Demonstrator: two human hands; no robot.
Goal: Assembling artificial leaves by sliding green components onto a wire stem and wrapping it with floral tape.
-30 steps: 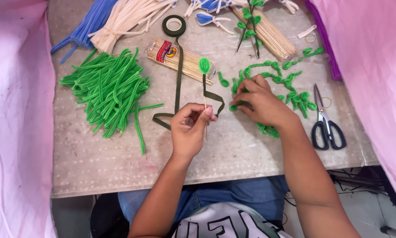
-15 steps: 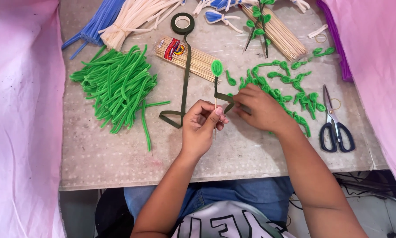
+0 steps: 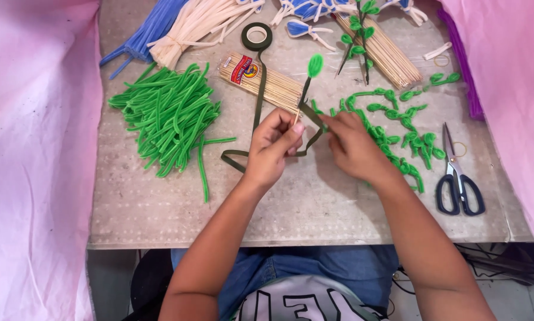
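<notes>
Scissors [image 3: 459,178] right, pipe cleaners [image 3: 167,119] left

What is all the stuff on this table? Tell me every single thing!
Green fuzzy sticks: a big pile, bright green, left side of the table.
Blue fuzzy sticks: a bundle, blue, top left.
Cream fuzzy sticks: a bundle, cream, top, beside the blue ones.
Tape roll: one, dark green, top middle, its strip running down to the hands.
Skewer packs: two, pale wood, one middle, one top right.
Leaf shapes: many, green, scattered on the right.
Leaf on a stick: one, green, held up.
Scissors: one pair, dark handles, right edge.
Table: one, grey.
Cloth: pink, both sides.
Left hand: pinches the stick.
Right hand: pulls the tape strip.
</notes>
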